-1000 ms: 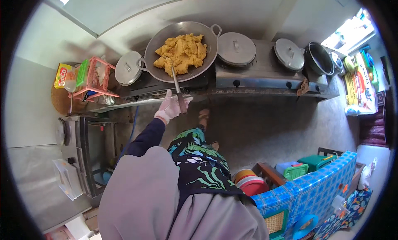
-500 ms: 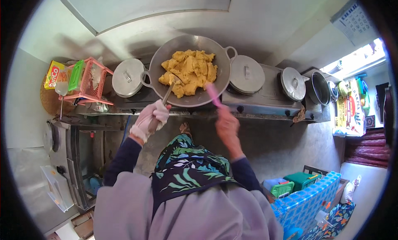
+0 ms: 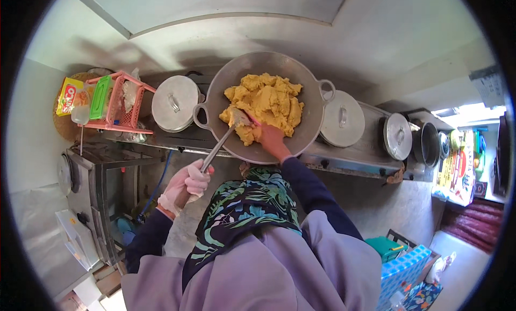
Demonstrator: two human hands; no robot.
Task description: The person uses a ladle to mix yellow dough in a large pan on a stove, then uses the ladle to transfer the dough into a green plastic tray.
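Pink rack (image 3: 128, 118) beside lidded pot (image 3: 174, 102)

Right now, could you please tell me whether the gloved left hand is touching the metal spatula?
Touching. The head view shows the left hand plainly closed around the lower end of the metal spatula.

The spatula (image 3: 216, 148), whose handle slanted down and rightward from the wok (image 3: 310, 117) a second ago, now slants out past the wok's lower left. The gloved left hand (image 3: 187, 184), then stretched out with extended fingers just below the wok, has curled around that handle. The bare right hand (image 3: 272, 139) (out of view at first, then just below the wok's lower-right rim) has come over the rim into the wok, bringing its pink tool (image 3: 253, 119) beside the spatula's blade, at the yellow mass (image 3: 269, 98). A wall sheet (image 3: 489, 85) has appeared right of the wok.
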